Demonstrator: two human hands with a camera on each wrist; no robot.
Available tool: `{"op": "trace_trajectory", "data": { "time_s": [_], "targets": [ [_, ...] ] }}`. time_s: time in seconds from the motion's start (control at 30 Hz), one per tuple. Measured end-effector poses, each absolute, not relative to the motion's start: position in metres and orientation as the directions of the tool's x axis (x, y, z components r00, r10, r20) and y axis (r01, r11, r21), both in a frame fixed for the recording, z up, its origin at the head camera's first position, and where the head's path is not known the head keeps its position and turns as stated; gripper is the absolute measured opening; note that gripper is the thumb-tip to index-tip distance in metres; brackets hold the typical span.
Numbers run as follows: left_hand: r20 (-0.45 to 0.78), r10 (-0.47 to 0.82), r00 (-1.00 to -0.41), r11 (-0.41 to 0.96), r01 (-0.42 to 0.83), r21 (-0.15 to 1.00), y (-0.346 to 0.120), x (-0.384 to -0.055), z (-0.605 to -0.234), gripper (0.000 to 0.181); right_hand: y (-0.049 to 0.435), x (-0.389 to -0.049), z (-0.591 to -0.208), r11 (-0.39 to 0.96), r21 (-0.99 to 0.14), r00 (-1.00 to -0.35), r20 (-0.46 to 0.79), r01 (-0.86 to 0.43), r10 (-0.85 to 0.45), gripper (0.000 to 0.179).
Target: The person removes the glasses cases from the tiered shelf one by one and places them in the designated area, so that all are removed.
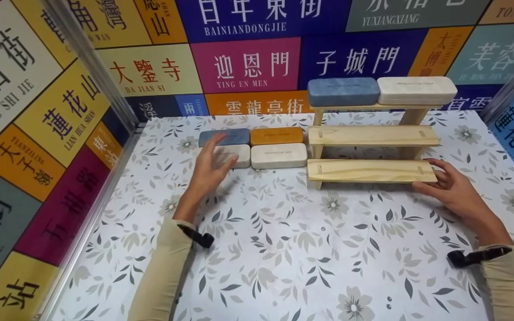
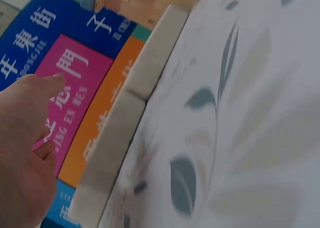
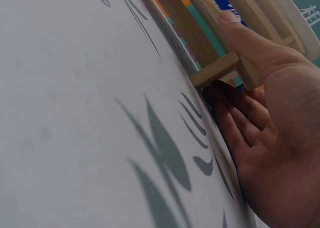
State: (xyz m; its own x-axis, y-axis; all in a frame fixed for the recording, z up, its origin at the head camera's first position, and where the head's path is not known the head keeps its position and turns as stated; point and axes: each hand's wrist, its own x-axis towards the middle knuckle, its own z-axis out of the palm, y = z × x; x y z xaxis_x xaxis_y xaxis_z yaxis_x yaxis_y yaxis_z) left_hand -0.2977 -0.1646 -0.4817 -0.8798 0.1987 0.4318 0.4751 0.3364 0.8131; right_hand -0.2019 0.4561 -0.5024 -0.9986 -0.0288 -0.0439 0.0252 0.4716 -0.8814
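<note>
A three-tier wooden display rack stands on the table, its two lower shelves bare. On its top shelf sit a blue glasses case and a white glasses case, side by side. My right hand grips the right end of the lowest shelf, thumb in front and fingers behind. Left of the rack lie a blue case, an orange case, a near-left white case and a near-right white case. Over the left pair hovers my left hand, thumb and fingers spread.
The table has a leaf-patterned cover. Behind it rises a wall panel of coloured blocks with lettering, and another side panel stands at the left. Black wrist straps sit over the sleeves.
</note>
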Motion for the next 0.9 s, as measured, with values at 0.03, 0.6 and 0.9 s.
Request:
{"op": "trace_trajectory", "data": {
  "time_s": [0.03, 0.6, 0.9],
  "targets": [
    [0.433, 0.217, -0.875, 0.344, 0.484, 0.805, -0.159, -0.297, -0.480, 0.067, 0.456, -0.202, -0.502, 0.469, -0.883, -0.999, -0.048, 0.030, -0.027, 0.082],
    [0.520, 0.361, -0.774, 0.382, 0.631, 0.675, -0.076, -0.298, -0.456, 0.057, 0.454, -0.202, -0.505, 0.431, -0.902, -0.999, -0.038, 0.024, -0.023, 0.074],
    [0.499, 0.363, -0.787, 0.371, 0.613, 0.697, -0.031, -0.317, -0.440, 0.060, 0.452, -0.203, -0.500, 0.433, -0.901, -0.999, -0.043, 0.035, -0.007, 0.072]
  ]
}}
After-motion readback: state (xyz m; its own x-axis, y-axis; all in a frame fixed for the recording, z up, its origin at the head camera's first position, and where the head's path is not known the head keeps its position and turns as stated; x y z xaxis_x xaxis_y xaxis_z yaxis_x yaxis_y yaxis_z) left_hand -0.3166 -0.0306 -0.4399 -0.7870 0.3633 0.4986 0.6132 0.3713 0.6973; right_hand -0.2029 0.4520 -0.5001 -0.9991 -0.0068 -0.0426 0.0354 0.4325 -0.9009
